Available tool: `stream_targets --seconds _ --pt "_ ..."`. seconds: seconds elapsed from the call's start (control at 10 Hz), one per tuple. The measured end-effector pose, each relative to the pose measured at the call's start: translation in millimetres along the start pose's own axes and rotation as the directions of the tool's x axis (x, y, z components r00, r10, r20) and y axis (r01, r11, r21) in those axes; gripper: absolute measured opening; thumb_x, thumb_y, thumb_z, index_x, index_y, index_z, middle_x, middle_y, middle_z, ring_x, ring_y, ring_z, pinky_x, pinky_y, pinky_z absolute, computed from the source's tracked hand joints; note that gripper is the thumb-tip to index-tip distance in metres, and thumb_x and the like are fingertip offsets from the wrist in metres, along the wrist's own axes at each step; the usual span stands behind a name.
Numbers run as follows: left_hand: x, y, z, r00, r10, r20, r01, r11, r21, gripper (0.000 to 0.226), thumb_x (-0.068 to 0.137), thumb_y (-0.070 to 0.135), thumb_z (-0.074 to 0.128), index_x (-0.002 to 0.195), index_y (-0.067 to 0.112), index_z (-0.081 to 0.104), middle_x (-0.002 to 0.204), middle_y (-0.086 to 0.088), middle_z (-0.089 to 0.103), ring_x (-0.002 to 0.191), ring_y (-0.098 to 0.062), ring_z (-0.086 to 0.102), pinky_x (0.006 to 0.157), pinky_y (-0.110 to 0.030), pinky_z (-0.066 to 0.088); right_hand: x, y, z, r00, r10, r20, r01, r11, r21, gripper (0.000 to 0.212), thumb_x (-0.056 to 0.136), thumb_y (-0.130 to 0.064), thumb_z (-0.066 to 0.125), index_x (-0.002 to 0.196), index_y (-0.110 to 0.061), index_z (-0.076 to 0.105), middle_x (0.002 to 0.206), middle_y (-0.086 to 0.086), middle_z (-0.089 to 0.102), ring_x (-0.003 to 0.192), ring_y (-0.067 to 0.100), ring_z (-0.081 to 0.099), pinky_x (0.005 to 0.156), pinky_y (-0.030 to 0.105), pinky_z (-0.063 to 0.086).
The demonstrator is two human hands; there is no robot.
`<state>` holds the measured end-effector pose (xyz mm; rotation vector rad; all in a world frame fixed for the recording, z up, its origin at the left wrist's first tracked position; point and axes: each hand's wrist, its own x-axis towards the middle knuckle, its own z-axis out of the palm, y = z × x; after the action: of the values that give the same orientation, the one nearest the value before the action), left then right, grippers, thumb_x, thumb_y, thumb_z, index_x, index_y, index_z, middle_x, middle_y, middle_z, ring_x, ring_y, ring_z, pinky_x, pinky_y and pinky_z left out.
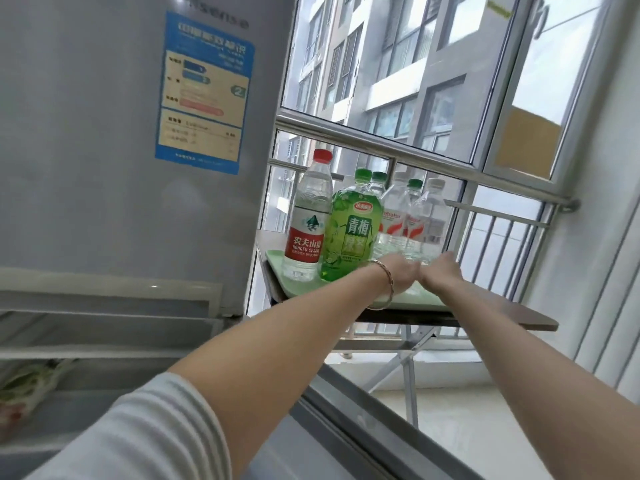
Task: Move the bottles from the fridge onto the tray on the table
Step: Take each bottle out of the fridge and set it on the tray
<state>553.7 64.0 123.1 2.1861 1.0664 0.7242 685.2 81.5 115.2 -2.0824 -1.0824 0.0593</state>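
Head view: left hand (403,273) and right hand (441,271) side by side over pale green plastic tray (277,271), grip unclear. Suggest seating clear bottles (408,216) upright, away from rim.

window (398,64): daylight, apartment blocks outside | railing (415,157): metal | floor (467,427): pale tile

Fridge door (104,133): brand "Hisense" at the top edge; blue energy label (204,95) shows grade "2", remaining print illegible. Red-capped water bottle (306,216): red label reads "农夫山泉 NONGFU SPRING". Green bottle (349,233): label reads "青梅". Rear bottles: labels unreadable.
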Motion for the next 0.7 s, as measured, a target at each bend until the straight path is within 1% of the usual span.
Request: stream_targets --seconds 0.1,0.2,0.3,0.4,0.5,0.6,0.7 --pt "-26.9 1.8 -28.0 0.998 -0.031 -0.062 0.032 0.999 0.023 0.048 0.102 0.028 0.031 0.123 -0.007 0.056 0.107 -0.022 0.062 0.103 -0.035 0.055 0.096 -0.039 0.042 -41.3 -28.6 1.9 0.975 -0.216 -0.05 0.214 0.976 -0.049 0.059 0.092 -0.021 0.057 0.14 0.001 0.029 0.119 0.018 0.06 0.102 0.033 0.061 0.082 0.041 0.053" --pt "-74.6 -6.8 -60.4 0.989 -0.073 -0.131 0.083 0.994 0.075 0.042 0.102 0.029 0.032 0.097 0.0 0.063 0.068 -0.001 0.045 0.074 -0.023 0.046 0.071 -0.031 0.044 -86.9 -54.8 10.6 0.915 -0.399 0.056 0.402 0.915 -0.044 0.045 0.095 -0.02 0.053 0.132 0.001 0.036 0.098 0.011 0.06 0.084 0.026 0.06 0.073 0.038 0.053" --pt "-115.4 -25.3 -89.2 0.968 -0.12 -0.221 0.149 0.982 0.119 0.036 0.101 0.025 0.034 0.083 0.009 0.06 0.087 -0.009 0.061 0.078 -0.022 0.059 0.062 -0.029 0.047 -156.3 -98.3 21.6 0.837 -0.532 0.131 0.543 0.836 -0.075 0.017 0.094 -0.019 0.053 0.102 -0.004 0.054 0.098 0.014 0.064 0.084 0.027 0.06 0.071 0.036 0.051" --pt "-151.3 -60.3 -118.8 0.925 -0.263 -0.274 0.296 0.951 0.088 0.032 0.095 0.013 0.04 0.108 -0.003 0.063 0.1 -0.019 0.069 0.086 -0.031 0.068 0.07 -0.037 0.055 -201.2 -128.1 41.2 0.749 -0.601 0.278 0.637 0.769 -0.053 0.029 0.09 -0.026 0.061 0.106 -0.002 0.062 0.103 0.014 0.068 0.091 0.031 0.064 0.073 0.035 0.049" --pt "-194.2 -99.1 -142.1 0.89 -0.354 -0.287 0.407 0.901 0.149 0.032 0.086 0.01 0.043 0.102 -0.005 0.066 0.096 -0.024 0.071 0.08 -0.031 0.07 0.069 -0.039 0.056 -248.2 -152.0 77.0 0.664 -0.619 0.419 0.704 0.706 -0.073 0.056 0.083 -0.05 0.066 0.119 -0.008 0.064 0.115 0.012 0.068 0.107 0.032 0.064 0.081 0.035 0.048" --pt "-227.2 -147.3 -158.0 0.851 -0.47 -0.236 0.513 0.84 0.178 0.039 0.082 0.008 0.038 0.105 -0.006 0.066 0.089 -0.022 0.071 0.079 -0.031 0.068 0.075 -0.041 0.056 -287.9 -168.9 122.4 0.574 -0.63 0.523 0.747 0.665 -0.019 0.051 0.085 -0.048 0.064 0.124 -0.015 0.063 0.12 0.009 0.068 0.111 0.03 0.063 0.082 0.031 0.047" --pt "-251.0 -190.9 -165.6 0.802 -0.56 -0.208 0.596 0.778 0.198 0.036 0.084 0.008 0.036 0.096 -0.002 0.068 0.088 -0.018 0.074 0.08 -0.031 0.072 0.075 -0.04 0.058 -316.1 -176.0 172.3 0.542 -0.608 0.579 0.71 0.7 0.07 0.049 0.082 -0.048 0.065 0.119 -0.016 0.066 0.118 0.009 0.07 0.112 0.03 0.064 0.084 0.031 0.049"
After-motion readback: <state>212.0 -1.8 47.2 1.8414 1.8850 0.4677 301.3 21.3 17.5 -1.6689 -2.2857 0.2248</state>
